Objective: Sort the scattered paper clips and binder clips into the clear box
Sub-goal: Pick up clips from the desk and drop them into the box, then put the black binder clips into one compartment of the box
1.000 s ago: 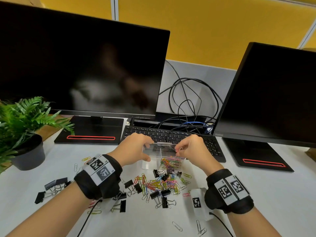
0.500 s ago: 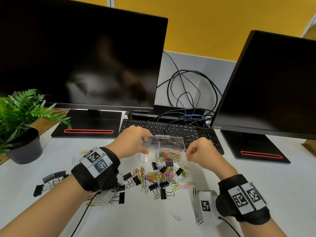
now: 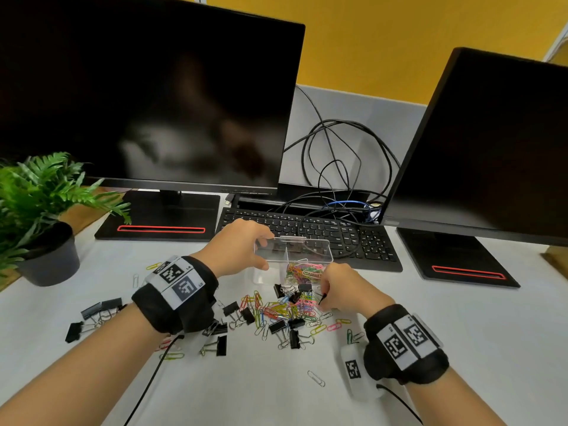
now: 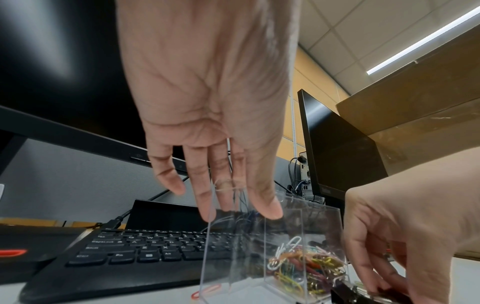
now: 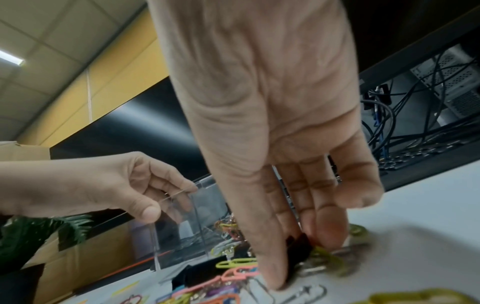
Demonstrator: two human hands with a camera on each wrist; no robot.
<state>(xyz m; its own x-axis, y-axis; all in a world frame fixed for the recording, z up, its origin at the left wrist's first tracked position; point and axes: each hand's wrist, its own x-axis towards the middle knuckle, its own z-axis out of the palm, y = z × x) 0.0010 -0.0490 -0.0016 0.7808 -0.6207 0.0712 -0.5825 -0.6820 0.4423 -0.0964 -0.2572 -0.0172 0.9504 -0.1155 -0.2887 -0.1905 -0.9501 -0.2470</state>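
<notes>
Two dark monitors (image 3: 147, 96) back the white desk (image 3: 491, 333). The left hand (image 3: 238, 250) grips the clear box (image 3: 293, 261) before the keyboard (image 3: 338, 238); the right hand (image 3: 344, 289) pinches a black binder clip (image 5: 298, 250) in the scattered clips (image 3: 276, 312).

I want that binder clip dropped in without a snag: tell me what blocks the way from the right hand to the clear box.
Nothing visible does. The right hand pinches a black binder clip beside the clear box, whose top shows open. The left hand grips only its left end.
</notes>
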